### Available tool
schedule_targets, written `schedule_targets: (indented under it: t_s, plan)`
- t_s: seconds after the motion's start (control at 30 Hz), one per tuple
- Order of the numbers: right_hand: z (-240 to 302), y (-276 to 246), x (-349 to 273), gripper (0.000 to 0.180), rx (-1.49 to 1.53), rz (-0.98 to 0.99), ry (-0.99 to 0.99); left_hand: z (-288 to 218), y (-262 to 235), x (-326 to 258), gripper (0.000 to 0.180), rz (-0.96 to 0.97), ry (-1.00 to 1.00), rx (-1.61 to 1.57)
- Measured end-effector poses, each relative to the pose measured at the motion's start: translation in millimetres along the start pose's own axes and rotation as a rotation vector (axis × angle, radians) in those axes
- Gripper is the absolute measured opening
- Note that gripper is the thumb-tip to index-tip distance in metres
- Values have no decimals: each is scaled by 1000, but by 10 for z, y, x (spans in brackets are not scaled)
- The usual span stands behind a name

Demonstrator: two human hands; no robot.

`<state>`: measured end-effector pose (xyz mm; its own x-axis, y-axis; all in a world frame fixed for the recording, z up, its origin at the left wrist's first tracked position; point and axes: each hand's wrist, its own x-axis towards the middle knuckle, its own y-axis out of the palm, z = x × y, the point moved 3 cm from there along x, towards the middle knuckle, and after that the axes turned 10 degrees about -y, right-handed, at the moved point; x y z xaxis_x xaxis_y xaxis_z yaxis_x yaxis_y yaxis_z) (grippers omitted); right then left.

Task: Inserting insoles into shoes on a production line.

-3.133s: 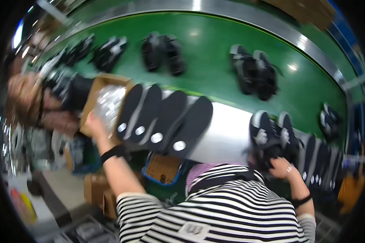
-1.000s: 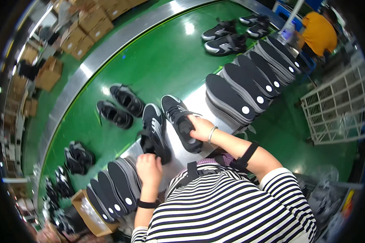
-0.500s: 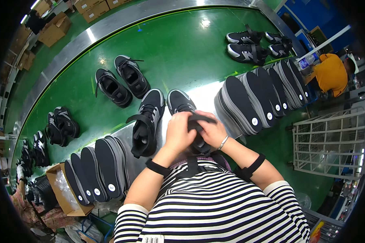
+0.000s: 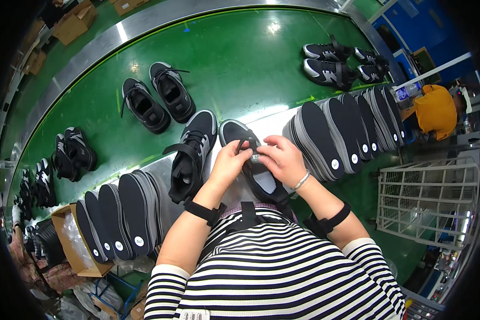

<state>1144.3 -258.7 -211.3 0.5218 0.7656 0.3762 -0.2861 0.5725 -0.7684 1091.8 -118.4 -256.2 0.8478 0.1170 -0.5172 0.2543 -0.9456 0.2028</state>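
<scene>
The black sneaker [image 4: 250,160] with the grey edge lies on the pale strip of the work table [image 4: 272,120], right in front of the person, and both hands are on it. Its long side runs from the toe, far from the person, down to the heel, close to the striped shirt [image 4: 277,266]. The left hand [image 4: 230,162] grips the shoe from the left, with its fingers curled narrow over the opening. The right hand [image 4: 284,160] grips it from the right, with its fingers pinched by the tongue. Both hands are just as near, and they almost touch each other over the shoe. Just beside it on the left lies its partner shoe [image 4: 192,154], pointing the same way, with the laces loose. To the left stands a row of dark insoles [image 4: 120,213], and I count about five. To the right stands a longer row of insoles [image 4: 346,133], about seven, but they overlap, so I cannot count them for sure. A cardboard box [image 4: 74,240] sits at the far left of the first row. On the green belt [image 4: 240,58] lie more pairs: one pair of black shoes [image 4: 157,101] close by, two pairs [image 4: 341,61] far off to the right, and more pairs [image 4: 69,154] on the left edge, too bent to count
</scene>
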Motion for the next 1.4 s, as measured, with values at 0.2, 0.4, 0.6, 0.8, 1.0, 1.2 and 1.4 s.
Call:
schedule_targets:
  t_s: [0.2, 0.4, 0.6, 0.8, 1.0, 1.2, 1.4]
  plan:
    - [124, 0, 47, 21, -352, 30, -241, 52, -25, 66, 25, -33, -43, 26]
    - [180, 10, 64, 11, -153, 115, -190, 92, 19, 98, 22, -63, 10, 2]
    - [416, -174, -144, 8, 551, 474, -163, 91, 81, 85, 25, -36, 15, 111]
    - [276, -325, -214, 9, 421, 1, 358, -362, 240, -615, 48, -310, 627, 544]
    - [354, -185, -305, 6, 551, 119, 340, -532, -150, -1229, 14, -93, 361, 757]
    - [200, -152, -428, 11, 413, 147, 610, -456, -2576, -2477, 23, -1520, 375, 1368]
    - [129, -296, -406, 16, 173, 117, 291, 19, -4537, -3540, 58, -1799, -584, 836]
